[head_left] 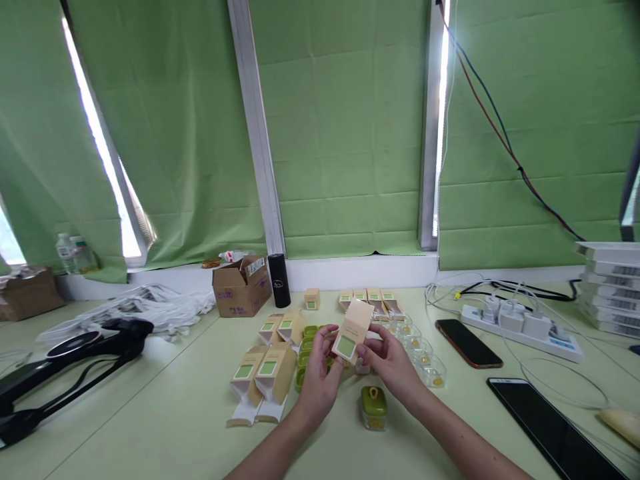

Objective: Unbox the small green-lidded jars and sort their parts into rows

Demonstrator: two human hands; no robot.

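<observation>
A small beige cardboard box [354,323] with a green square window is held up in front of me, tilted. My left hand [320,373] grips its left side, and my right hand [389,362] has its lower right edge between thumb and fingers. Below my right hand, a small clear container with a green lid [374,407] stands on the table. Green lids [305,353] sit in rows behind my left hand, which partly hides them. Several clear containers [425,360] stand right of my right hand. Beige boxes with open flaps [270,373] lie to the left.
More beige boxes [377,301] and a single box [312,299] stand farther back. A brown carton [242,287] and black cylinder [279,280] are behind. A phone [469,342], power strip [520,331], tablet [550,427] and loose cables lie right; a black strapped device [75,367] lies left.
</observation>
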